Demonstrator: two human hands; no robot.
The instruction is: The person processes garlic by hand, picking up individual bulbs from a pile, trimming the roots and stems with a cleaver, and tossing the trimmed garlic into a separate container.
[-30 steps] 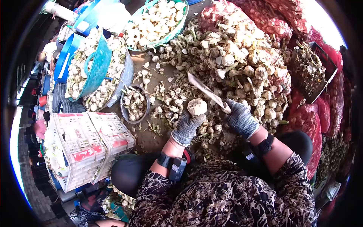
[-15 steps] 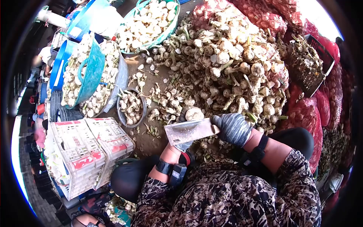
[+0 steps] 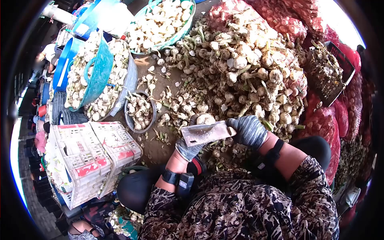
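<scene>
In the head view my right hand point(image 3: 250, 132), in a grey glove, is closed round the handle end of a cleaver point(image 3: 206, 133). Its broad, dirt-flecked blade points left across the front of my left hand point(image 3: 189, 149). That hand is gloved too and mostly hidden behind the blade; its fingers show at the upper edge, closed on a garlic bulb point(image 3: 206, 119). The bulb's pale round face sticks up just above the blade. Beyond both hands rises a big heap of garlic bulbs point(image 3: 256, 68) with stalks.
A small round bowl point(image 3: 153, 116) of garlic stands left of my hands, near a white plastic crate point(image 3: 98, 148). Farther back are a teal basin point(image 3: 96, 80) and a green tub point(image 3: 192, 24) full of bulbs. Red mesh sacks point(image 3: 324, 124) and a dark crate point(image 3: 334, 90) lie at right.
The cleaver has shifted slightly right and down, with its blade lower against the bulb. More of my left glove's wrist side shows below the blade. The camera view has shifted slightly.
</scene>
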